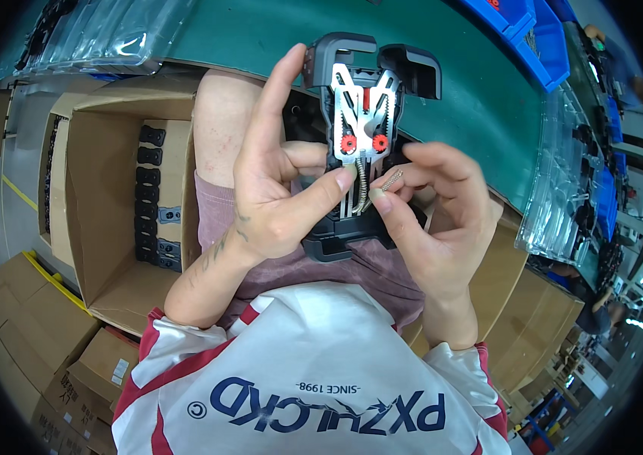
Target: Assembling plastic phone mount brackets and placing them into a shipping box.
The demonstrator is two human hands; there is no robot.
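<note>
Over my lap, a black clamp-style phone holder lies with its inner mechanism exposed. Silver metal plates cross its middle, with a red gear on one side and a second red gear on the other. My left hand grips the holder from the left side, thumb pressing near the top of a coil spring in the central channel, index finger stretched up. Between the thumb and fingertips of my right hand a thin coil spring is pinched, its lower end close to the channel.
At my left stands an open cardboard box with several black parts in it. A green worktable lies ahead, bearing clear plastic trays at left and blue bins at right. More cartons sit on the lower left.
</note>
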